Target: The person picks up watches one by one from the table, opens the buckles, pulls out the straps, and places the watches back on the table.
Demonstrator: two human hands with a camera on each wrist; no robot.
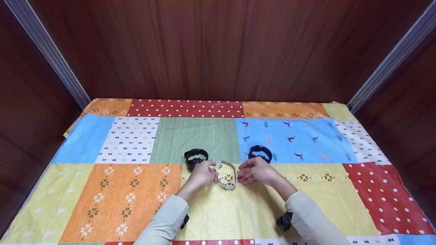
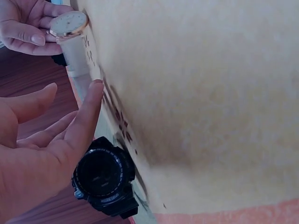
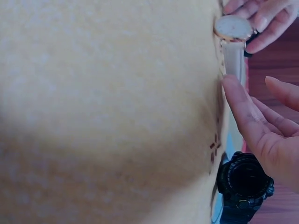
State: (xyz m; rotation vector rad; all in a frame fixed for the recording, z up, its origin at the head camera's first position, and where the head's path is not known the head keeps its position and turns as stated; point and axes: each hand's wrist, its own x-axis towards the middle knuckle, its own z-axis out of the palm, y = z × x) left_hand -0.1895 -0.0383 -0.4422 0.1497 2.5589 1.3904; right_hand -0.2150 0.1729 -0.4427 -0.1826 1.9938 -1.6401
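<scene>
A pale watch [image 1: 227,185] with a white dial and light strap lies on the patchwork cloth between my hands. My left hand [image 1: 203,174] is at its left side. In the left wrist view its fingers [image 2: 88,112] are straight, and the index tip touches the strap. My right hand [image 1: 254,170] is at the watch's right side. Its straight index finger [image 3: 240,109] also touches the strap. The dial [image 2: 69,23] [image 3: 232,27] shows in both wrist views, beside the other hand's fingertips. One black watch [image 1: 196,157] [image 2: 103,176] sits just behind my left hand, another [image 1: 260,152] [image 3: 243,179] behind my right.
The patchwork tablecloth [image 1: 129,190] covers the whole table. Dark wooden panels [image 1: 218,47] close in the back and both sides. Small black devices sit on both of my sleeves near the front edge.
</scene>
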